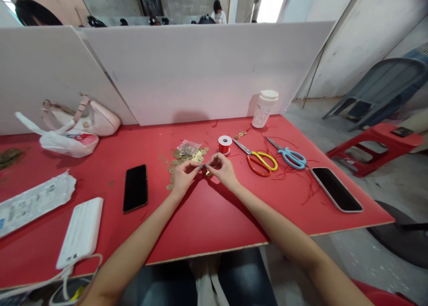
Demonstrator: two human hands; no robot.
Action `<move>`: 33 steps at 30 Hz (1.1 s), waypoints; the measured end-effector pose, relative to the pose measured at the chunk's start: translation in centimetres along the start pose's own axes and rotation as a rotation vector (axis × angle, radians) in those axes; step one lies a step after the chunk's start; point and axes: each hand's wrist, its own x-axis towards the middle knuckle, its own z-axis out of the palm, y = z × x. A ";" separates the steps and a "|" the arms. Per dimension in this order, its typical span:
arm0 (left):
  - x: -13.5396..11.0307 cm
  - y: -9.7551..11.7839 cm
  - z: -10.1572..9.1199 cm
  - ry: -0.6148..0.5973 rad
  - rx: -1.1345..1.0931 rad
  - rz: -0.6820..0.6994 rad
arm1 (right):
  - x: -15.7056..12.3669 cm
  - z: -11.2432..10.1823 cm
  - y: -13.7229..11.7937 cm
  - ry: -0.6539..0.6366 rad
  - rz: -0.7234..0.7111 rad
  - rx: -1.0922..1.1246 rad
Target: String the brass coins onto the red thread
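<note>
Few coins (240, 134) look strung; the heap (187, 152) lies loose; my left fingers (191, 164) and right fingers (218, 157), nearly closed, pinch something indistinct.

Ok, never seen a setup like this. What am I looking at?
No machine here: one picture, from a camera on a person's head, looking forward and down at two bare hands.

The left hand and right hand meet above a red table. Their fingertips seem to pinch something small, too tiny to make out.

Beyond the hands lie brass-coloured discs and a spool of red thread. To the right are two scissors, a white cup and a phone; to the left, another phone and a pale handbag.
</note>
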 end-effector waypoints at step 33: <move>-0.2 0.2 0.3 0.087 0.080 0.030 | 0.1 -0.5 -0.6 -0.025 -0.040 -0.082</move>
